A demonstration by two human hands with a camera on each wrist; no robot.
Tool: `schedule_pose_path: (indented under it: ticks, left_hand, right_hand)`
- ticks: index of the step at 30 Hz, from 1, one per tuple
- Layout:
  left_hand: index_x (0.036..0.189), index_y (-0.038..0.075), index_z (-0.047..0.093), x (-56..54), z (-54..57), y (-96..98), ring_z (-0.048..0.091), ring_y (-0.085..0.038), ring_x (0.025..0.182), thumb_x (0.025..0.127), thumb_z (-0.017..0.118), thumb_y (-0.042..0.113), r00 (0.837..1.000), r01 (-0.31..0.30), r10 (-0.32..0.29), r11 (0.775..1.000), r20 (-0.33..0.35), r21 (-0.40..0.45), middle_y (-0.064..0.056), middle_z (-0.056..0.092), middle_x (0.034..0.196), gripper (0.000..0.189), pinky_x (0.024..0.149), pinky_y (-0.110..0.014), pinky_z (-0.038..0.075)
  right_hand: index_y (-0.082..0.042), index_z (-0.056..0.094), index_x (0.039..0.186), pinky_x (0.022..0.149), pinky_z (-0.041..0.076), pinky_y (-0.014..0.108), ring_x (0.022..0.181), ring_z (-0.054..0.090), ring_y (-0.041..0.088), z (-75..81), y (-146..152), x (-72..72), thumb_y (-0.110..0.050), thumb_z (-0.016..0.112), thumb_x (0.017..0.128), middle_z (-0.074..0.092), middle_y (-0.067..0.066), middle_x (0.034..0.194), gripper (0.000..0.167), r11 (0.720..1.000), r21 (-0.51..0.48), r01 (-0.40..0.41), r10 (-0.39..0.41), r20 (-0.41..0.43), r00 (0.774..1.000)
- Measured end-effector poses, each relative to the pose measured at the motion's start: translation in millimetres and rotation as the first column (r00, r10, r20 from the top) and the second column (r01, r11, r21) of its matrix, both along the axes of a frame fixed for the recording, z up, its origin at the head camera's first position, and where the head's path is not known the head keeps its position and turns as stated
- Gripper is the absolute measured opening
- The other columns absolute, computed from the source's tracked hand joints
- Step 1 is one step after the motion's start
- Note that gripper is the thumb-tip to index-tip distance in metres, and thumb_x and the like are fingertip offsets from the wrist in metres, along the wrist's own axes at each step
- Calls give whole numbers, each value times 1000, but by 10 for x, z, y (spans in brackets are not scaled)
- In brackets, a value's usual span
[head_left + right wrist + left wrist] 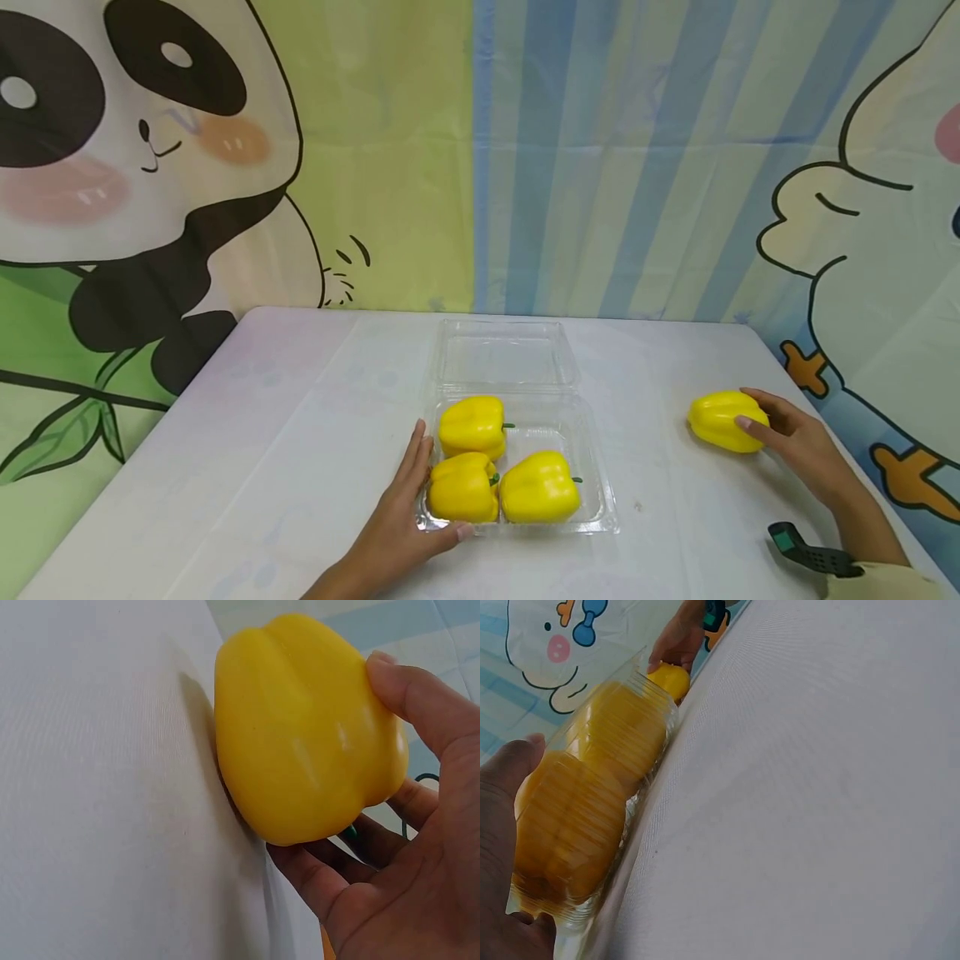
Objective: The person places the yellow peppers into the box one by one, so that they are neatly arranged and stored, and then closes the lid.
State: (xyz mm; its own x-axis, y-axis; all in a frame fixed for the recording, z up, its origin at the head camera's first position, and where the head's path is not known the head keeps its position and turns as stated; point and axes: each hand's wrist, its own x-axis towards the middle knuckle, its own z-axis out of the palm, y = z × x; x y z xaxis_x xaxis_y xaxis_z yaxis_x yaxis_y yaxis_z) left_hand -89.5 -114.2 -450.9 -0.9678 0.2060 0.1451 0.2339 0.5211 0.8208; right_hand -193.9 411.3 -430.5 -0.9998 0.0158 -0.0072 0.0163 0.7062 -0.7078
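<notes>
In the head view, a clear plastic clamshell container point(598, 500) lies with its lid point(506, 354) folded back. Inside sit three yellow bell peppers: one at the back left point(471, 425), one at the front left point(462, 490), one at the front right point(542, 487). My left hand point(401, 517) rests against the container's front left corner, thumb along the front and straight fingers along the left side. Off to the right, my right hand point(798, 446) grips another yellow bell pepper point(300, 735) between thumb and fingers, its stem end towards the palm. This pepper lies on its side, at or just above the tabletop.
The white-covered table point(300, 433) ends at the back against a printed curtain point(600, 167) with a panda and another cartoon animal. A dark band point(813, 554) circles the right wrist, above a light sleeve point(877, 583).
</notes>
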Motion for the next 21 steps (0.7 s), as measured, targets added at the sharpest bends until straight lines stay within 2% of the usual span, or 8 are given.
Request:
schedule_pose_path:
  ticks: [4, 7, 10, 12, 14, 16, 19, 21]
  left_hand:
    - [155, 5, 15, 1, -7, -4, 15, -20, 144, 73, 81, 53, 1000, 7, -7, 1000, -9, 3, 6, -6, 163, 116, 110, -47, 24]
    - [155, 5, 14, 2, -11, -10, 16, -21, 144, 73, 81, 52, 1000, 7, -7, 1000, -6, 6, 5, -5, 163, 117, 110, -47, 24]
    - [155, 5, 14, -1, -11, -7, 17, -23, 144, 73, 81, 52, 1000, 9, -9, 1000, -1, 10, 4, -5, 163, 117, 110, -47, 25]
    - [156, 6, 13, -5, -11, 1, 17, -22, 144, 73, 81, 52, 1000, 14, -14, 1000, 9, 17, 5, -6, 163, 117, 110, -47, 24]
    - [156, 7, 12, -9, -10, 9, 16, -23, 144, 73, 81, 52, 1000, 17, -18, 1000, 14, 19, 6, -6, 162, 117, 111, -47, 24]
    - [156, 7, 12, -6, -8, 10, 16, -23, 144, 73, 80, 53, 1000, 17, -17, 1000, 20, 23, 6, -6, 162, 117, 111, -48, 23]
    - [156, 8, 12, 0, -6, 4, 16, -23, 144, 73, 80, 54, 1000, 9, -10, 1000, 25, 19, 6, -6, 162, 117, 111, -48, 23]
    - [156, 8, 12, 2, -6, -5, 17, -23, 144, 73, 80, 54, 1000, 7, -8, 1000, 24, 22, 5, -6, 163, 118, 111, -48, 23]
  right_hand:
    - [1, 31, 149, 72, 48, 12, 113, 45, 44, 23, -58, 19, -48, 58, 95, 33, 33, 145, 78, 1000, 29, 9, -8, -37, 999]
    - [2, 32, 148, 83, 56, 35, 115, 45, 47, 42, -121, 32, -46, 59, 95, 36, 33, 143, 77, 999, 48, 10, -7, -59, 998]
    - [2, 33, 148, 91, 46, 61, 117, 43, 51, 72, -180, 46, -44, 61, 95, 37, 33, 142, 75, 999, 51, -1, 5, -77, 997]
    - [2, 34, 147, 92, 43, 63, 118, 42, 52, 95, -205, 57, -42, 61, 95, 37, 32, 142, 74, 999, 52, -5, 9, -93, 996]
    - [1, 33, 148, 91, 50, 51, 117, 42, 52, 117, -230, 63, -41, 61, 95, 39, 32, 141, 72, 999, 51, -10, 17, -120, 993]
    - [0, 33, 148, 85, 54, 30, 115, 45, 52, 133, -263, 63, -37, 61, 96, 41, 33, 137, 70, 998, 52, -27, 35, -156, 987]
    - [1, 34, 148, 72, 42, 4, 111, 48, 50, 158, -329, 57, -32, 60, 97, 44, 34, 134, 66, 997, 62, -53, 65, -201, 977]
    - [1, 35, 148, 72, 39, 3, 111, 48, 51, 178, -379, 55, -32, 59, 98, 44, 34, 135, 64, 995, 70, -70, 83, -207, 975]
